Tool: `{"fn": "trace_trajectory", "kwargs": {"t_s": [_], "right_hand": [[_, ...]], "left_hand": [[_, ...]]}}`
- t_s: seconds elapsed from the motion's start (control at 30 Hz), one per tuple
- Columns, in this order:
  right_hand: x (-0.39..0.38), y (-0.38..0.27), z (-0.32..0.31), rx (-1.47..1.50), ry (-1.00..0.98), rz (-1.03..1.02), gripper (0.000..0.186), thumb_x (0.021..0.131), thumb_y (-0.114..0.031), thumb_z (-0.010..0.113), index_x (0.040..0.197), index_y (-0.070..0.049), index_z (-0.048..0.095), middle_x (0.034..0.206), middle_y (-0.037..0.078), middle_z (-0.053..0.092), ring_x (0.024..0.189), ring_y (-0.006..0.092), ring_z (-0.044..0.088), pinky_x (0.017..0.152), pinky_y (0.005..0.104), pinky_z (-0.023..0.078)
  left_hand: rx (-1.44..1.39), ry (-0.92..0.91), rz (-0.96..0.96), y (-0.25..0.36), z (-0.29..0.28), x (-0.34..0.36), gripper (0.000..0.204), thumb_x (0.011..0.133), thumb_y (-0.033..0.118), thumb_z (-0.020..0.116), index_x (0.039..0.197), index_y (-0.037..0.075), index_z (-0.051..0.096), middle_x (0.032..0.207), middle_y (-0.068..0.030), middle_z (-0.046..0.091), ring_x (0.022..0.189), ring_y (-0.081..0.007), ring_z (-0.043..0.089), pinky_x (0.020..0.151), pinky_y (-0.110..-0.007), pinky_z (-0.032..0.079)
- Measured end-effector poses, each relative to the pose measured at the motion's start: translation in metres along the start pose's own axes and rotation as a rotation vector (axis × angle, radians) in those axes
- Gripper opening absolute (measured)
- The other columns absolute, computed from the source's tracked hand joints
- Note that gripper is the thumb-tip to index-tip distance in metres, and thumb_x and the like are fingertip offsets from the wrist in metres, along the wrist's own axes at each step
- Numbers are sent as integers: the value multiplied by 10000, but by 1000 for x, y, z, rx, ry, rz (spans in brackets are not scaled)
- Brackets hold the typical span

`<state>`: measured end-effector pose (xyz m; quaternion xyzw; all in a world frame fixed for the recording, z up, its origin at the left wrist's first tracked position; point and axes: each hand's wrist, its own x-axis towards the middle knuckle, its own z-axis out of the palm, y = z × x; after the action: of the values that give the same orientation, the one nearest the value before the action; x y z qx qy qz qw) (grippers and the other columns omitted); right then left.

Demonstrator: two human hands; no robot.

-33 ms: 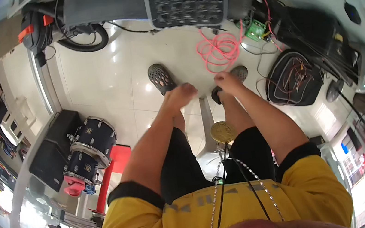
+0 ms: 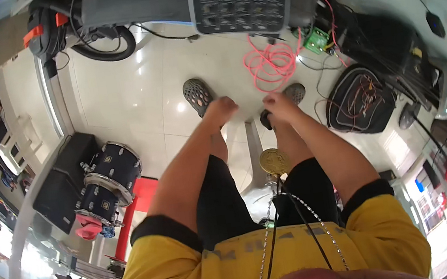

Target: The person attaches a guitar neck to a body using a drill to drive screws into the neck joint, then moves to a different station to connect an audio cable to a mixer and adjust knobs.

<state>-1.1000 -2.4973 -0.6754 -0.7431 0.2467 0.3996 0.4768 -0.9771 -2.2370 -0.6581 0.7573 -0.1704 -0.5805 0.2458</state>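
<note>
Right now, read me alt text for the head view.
A person's left hand and right hand, both curled, hang apart above a tiled floor. Coiled pink cable lies ahead, dark drums stand at left, a black bag at right.

Looped pink cable [image 2: 272, 64] on floor [image 2: 132, 98]

The floor [image 2: 131, 89] is smooth and shiny. The yellow shirt [image 2: 180, 277] is dull cloth. The round pendant [image 2: 274, 162] looks like shiny metal. The clogs [image 2: 196, 92] look like dull plastic. The pink cable [image 2: 256, 61] looks smooth and plastic.
</note>
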Motion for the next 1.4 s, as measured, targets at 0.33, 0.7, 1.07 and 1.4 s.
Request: {"fn": "trace_trajectory", "kwargs": {"t_s": [0.33, 0.7, 1.07, 1.4], "right_hand": [[-94, 56, -68, -229, 49, 246, 277, 932, -226, 673, 1086, 2, 709, 959, 142, 748, 900, 220, 716, 805, 352, 542], [-136, 29, -54, -18, 37, 493, 316, 899, -190, 679, 1125, 26, 722, 990, 172, 755, 895, 242, 728, 809, 365, 562], [-68, -320, 1, -283, -223, -147, 347, 915, -179, 702, 1223, -24, 666, 1112, 180, 718, 1037, 293, 708, 910, 376, 543], [98, -547, -28, -1075, 355, -408, 1137, 781, -371, 840, 1617, -78, 128, 1656, 344, 13, 1518, 569, 76, 1219, 625, 175]], "left_hand": [[477, 316, -263, -114, -109, 184, 427, 967, 125, 506, 1360, 28, 640, 1727, -144, 164, 1547, -343, 269, 1173, -575, 349], [406, 576, 260, -105, -107, 68, 210, 939, 155, 607, 1136, 88, 634, 1087, -103, 685, 1127, -280, 654, 1077, -507, 446], [-1003, 1821, 666, 1, -331, -286, 36, 1073, 50, 507, 1098, 30, 489, 935, -136, 635, 817, -213, 621, 813, -419, 551], [-698, 2453, 1105, -24, -374, -497, 157, 969, 94, 562, 907, 15, 682, 908, -127, 658, 857, -240, 624, 885, -445, 489]]}}
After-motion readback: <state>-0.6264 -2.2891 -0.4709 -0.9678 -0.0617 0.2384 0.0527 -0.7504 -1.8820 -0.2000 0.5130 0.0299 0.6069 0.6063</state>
